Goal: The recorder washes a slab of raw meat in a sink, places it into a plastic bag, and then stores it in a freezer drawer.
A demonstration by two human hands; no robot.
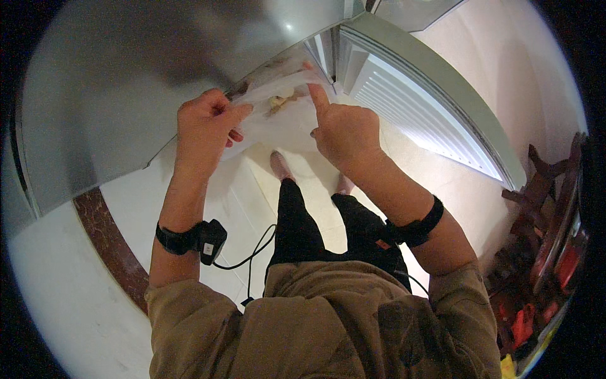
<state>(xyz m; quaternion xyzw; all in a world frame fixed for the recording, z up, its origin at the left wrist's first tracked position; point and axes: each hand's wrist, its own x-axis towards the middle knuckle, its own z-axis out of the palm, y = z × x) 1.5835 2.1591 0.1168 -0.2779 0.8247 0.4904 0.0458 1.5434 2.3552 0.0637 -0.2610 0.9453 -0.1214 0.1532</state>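
Both hands hold a thin, translucent plastic bag (pixel 298 128) in front of me, below a grey refrigerator. My left hand (pixel 208 125) pinches the left side of its rim between thumb and fingers. At the right side, my right hand (pixel 345 128) grips the bag, with the index finger stretched along its upper edge. Through the film a small yellowish-brown piece (pixel 279 102) shows, too blurred to name. The bag's mouth is spread between the two hands. Some of the fingers of both hands are hidden.
A refrigerator door (pixel 426 85) stands open at the right, its ribbed inner panel lit. The closed grey door (pixel 118 94) fills the upper left. Dark wooden furniture (pixel 544 227) with red items is at the right rim. Cables (pixel 251 260) hang from my wrist straps.
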